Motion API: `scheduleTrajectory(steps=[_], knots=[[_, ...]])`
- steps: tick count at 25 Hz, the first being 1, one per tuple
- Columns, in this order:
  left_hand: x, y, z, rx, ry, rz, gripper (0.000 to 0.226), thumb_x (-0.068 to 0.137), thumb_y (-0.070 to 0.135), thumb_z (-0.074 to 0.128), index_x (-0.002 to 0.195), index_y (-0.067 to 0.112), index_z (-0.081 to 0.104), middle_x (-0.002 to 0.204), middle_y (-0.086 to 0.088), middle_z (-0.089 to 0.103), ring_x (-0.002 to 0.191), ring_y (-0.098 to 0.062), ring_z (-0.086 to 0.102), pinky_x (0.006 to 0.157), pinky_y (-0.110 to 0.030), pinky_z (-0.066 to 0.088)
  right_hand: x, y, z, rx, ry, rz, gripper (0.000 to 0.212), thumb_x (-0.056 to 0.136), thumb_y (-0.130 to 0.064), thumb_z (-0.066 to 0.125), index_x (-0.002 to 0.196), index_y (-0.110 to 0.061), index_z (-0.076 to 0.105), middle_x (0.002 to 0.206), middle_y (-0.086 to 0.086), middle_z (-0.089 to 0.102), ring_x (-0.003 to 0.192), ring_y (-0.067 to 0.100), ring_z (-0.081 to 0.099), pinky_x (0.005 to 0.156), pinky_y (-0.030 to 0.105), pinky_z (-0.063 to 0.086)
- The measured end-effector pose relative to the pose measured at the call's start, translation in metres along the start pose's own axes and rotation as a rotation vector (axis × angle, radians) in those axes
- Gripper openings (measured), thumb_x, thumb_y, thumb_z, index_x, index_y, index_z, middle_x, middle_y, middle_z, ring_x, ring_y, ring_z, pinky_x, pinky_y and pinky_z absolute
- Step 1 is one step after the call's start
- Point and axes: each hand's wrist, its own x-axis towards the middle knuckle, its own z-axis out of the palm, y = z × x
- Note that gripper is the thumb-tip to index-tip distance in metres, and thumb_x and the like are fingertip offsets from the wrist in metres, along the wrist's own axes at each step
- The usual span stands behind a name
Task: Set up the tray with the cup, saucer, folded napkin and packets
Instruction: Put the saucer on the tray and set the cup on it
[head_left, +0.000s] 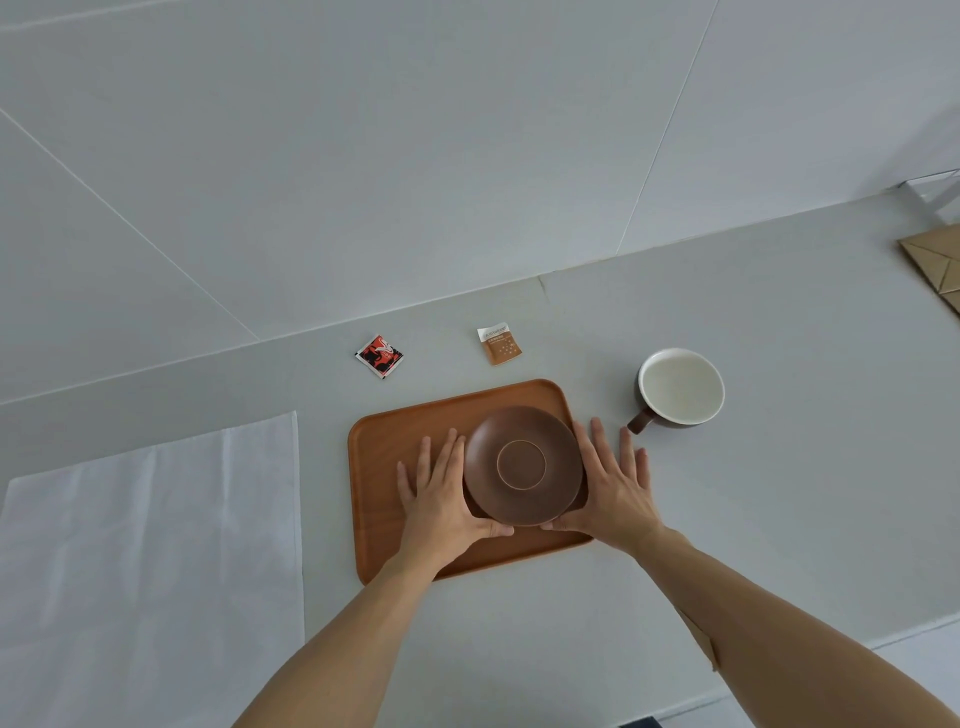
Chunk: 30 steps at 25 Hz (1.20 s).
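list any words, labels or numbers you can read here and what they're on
No text here can be quoted.
Red packet: a white and black design, no letters legible.
Brown packet: a line of print on its white top strip and more below, too small and blurred to read.
Tray, saucer, cup, napkin: no markings seen.

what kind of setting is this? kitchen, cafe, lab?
Probably a kitchen or pantry counter, though it can't be settled: a plain grey countertop against a pale panelled wall, laid for drink service with a wooden tray, a cup and two drink packets.
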Motion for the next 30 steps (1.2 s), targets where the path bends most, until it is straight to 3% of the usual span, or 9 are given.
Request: scheduleTrajectory(steps=[4, 8, 11, 14, 17, 20, 23, 27, 30], knots=[[0.0, 0.002, -0.004, 0.002, -0.046, -0.013, 0.129, 0.056, 0.081, 0.065, 0.152, 0.029, -0.004, 0.163, 0.01, -0.006, 0.148, -0.019, -0.017, 0.114, -0.055, -0.009, -0.002, 0.0, 0.0, -0.012, -0.007, -0.002, 0.139, 0.048, -0.094, 0.055, 0.148, -0.037, -0.023, 0.163, -0.001, -0.015, 0.146, 0.034, -0.025, 0.118, 0.057, -0.007], [0.004, -0.003, -0.015, -0.063, -0.14, 0.01, 0.112, 0.071, 0.044, 0.072, 0.153, 0.029, -0.002, 0.163, 0.013, -0.009, 0.148, -0.018, -0.017, 0.115, -0.054, -0.01, -0.006, 0.005, -0.001, 0.023, -0.013, -0.011, 0.137, 0.049, -0.09, 0.06, 0.147, -0.041, -0.021, 0.163, -0.002, -0.015, 0.146, 0.031, -0.027, 0.117, 0.056, -0.01], [0.004, -0.006, -0.027, -0.141, -0.075, -0.006, 0.087, 0.079, 0.026, 0.062, 0.153, 0.028, 0.015, 0.163, 0.008, 0.013, 0.15, -0.019, 0.0, 0.12, -0.051, 0.0, -0.013, 0.013, -0.005, 0.035, -0.019, -0.02, 0.131, 0.053, -0.091, 0.057, 0.148, -0.042, -0.019, 0.163, -0.005, -0.017, 0.146, 0.027, -0.028, 0.117, 0.054, -0.012], [0.01, 0.005, -0.038, -0.213, 0.176, 0.058, 0.052, 0.087, 0.028, 0.059, 0.137, 0.022, 0.048, 0.141, 0.0, 0.052, 0.133, -0.02, 0.04, 0.112, -0.042, 0.032, -0.027, 0.03, -0.008, 0.003, 0.053, -0.022, 0.108, 0.068, -0.092, 0.039, 0.151, -0.042, -0.006, 0.164, -0.006, -0.007, 0.149, 0.025, -0.019, 0.119, 0.055, -0.007], [0.025, 0.039, -0.044, -0.248, 0.269, 0.18, 0.032, 0.088, 0.036, 0.061, 0.117, 0.022, 0.063, 0.117, 0.005, 0.063, 0.111, -0.014, 0.054, 0.093, -0.029, 0.045, -0.041, 0.053, -0.009, -0.016, 0.15, 0.035, 0.088, 0.079, -0.085, 0.031, 0.152, -0.039, 0.011, 0.164, -0.006, 0.008, 0.151, 0.023, -0.006, 0.121, 0.054, 0.002], [0.042, 0.088, -0.042, -0.308, 0.13, 0.256, 0.03, 0.088, 0.043, 0.06, 0.112, 0.025, 0.063, 0.107, 0.01, 0.061, 0.099, -0.009, 0.056, 0.083, -0.027, 0.049, -0.052, 0.08, -0.011, -0.037, 0.186, 0.156, 0.084, 0.083, -0.08, 0.032, 0.152, -0.038, 0.011, 0.164, -0.006, 0.009, 0.151, 0.024, -0.004, 0.121, 0.053, 0.005], [0.058, 0.137, -0.034, -0.286, -0.008, 0.301, 0.038, 0.089, 0.046, 0.06, 0.116, 0.02, 0.061, 0.108, 0.005, 0.06, 0.095, -0.012, 0.059, 0.08, -0.032, 0.053, -0.055, 0.105, -0.014, -0.044, 0.208, 0.266, 0.085, 0.083, -0.08, 0.031, 0.153, -0.038, 0.006, 0.164, -0.004, 0.005, 0.15, 0.027, -0.006, 0.12, 0.054, 0.005], [0.074, 0.184, -0.024, -0.307, -0.075, 0.196, 0.047, 0.089, 0.048, 0.058, 0.12, 0.012, 0.058, 0.104, -0.006, 0.066, 0.098, -0.022, 0.06, 0.083, -0.034, 0.047, -0.048, 0.123, -0.015, -0.028, 0.197, 0.31, 0.087, 0.081, -0.082, 0.029, 0.152, -0.04, 0.002, 0.164, -0.004, -0.003, 0.149, 0.029, -0.01, 0.119, 0.058, 0.0], [0.082, 0.203, -0.015, -0.295, -0.154, 0.132, 0.042, 0.091, 0.047, 0.054, 0.113, 0.011, 0.058, 0.1, -0.01, 0.069, 0.096, -0.029, 0.063, 0.078, -0.034, 0.048, -0.037, 0.121, -0.009, 0.001, 0.2, 0.354, 0.087, 0.079, -0.084, 0.026, 0.151, -0.042, 0.0, 0.164, -0.004, -0.011, 0.148, 0.03, -0.016, 0.116, 0.061, -0.009]])
